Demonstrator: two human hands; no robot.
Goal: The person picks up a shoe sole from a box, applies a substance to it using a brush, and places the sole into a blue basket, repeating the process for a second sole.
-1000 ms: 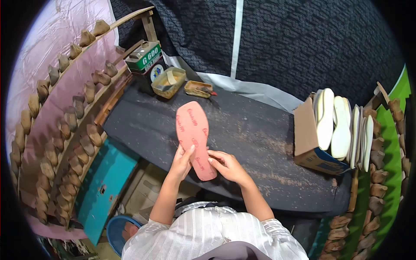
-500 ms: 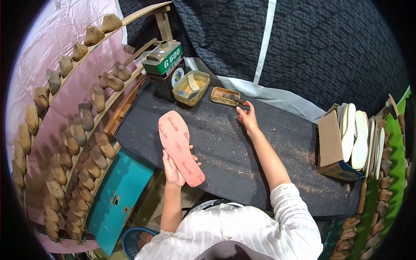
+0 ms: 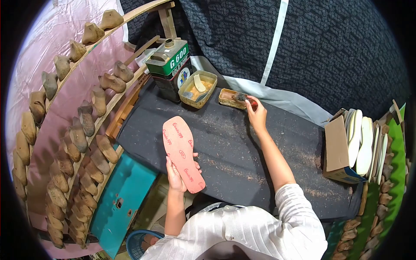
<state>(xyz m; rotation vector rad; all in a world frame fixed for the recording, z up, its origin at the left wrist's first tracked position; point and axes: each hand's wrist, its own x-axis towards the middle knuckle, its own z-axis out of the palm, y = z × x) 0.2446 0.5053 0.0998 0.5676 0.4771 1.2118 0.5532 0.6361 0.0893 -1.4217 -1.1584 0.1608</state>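
In my left hand is a pink-orange shoe insole with red printed lettering. Its thumb lies along one edge and its fingers wrap the other, near the narrower end. My right hand is at the back of the table, fingers closed around the handle of a dark, glue-caked brush. The brush head rests in a small rectangular tub with brown residue inside. Left of this tub stands a larger yellowish tub containing a pale curved piece and grey bits.
A green and black metal can stands at the table's back left. At right, a cardboard box holds several white soles. Racks of wooden shoe lasts line the left. Brown scraps dot the dark tabletop.
My right hand has closed on the brush handle at the small tub; its fingers were just reaching it before. The insole stays in my left hand. The whole view has shifted slightly.
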